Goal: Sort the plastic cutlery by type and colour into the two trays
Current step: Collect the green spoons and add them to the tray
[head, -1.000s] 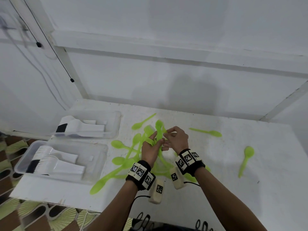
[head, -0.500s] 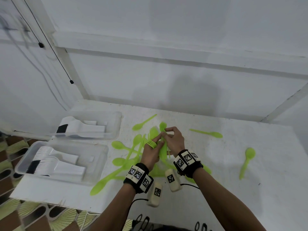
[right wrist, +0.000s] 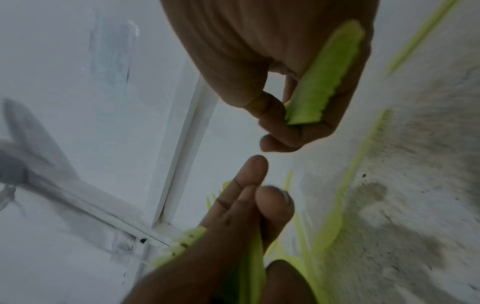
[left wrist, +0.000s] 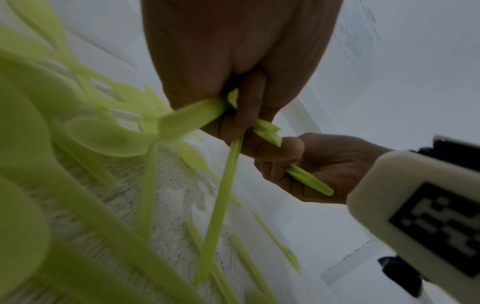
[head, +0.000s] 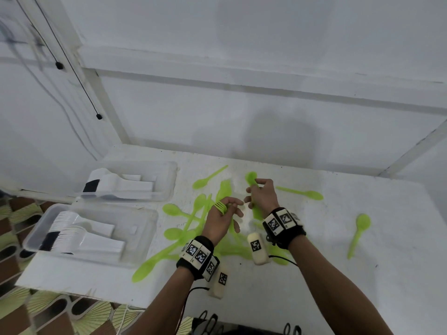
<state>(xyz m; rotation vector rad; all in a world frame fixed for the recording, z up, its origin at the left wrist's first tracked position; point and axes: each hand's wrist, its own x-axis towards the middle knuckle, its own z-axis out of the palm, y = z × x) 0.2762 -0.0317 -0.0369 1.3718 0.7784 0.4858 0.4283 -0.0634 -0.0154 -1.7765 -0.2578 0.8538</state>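
No readable text, square coded tags on wristbands [head: 280,221]

Table [head: 362,298]: white, speckled and scuffed, runs under your fingers [head: 232,201] and out to their right. Wall [head: 242,117]: white, beyond the fingertips, with a raised moulding [head: 242,76] across it higher up. Thin black cord [head: 72,61]: hangs far left of your fingers and ends in a small dark bead. Floor [head: 14,308]: brown with green fan patterns, below-left of the table edge. Wristbands [head: 198,255]: black, with square black-and-white markers, behind the fingers. A cream pod [head: 257,247] hangs from each band.
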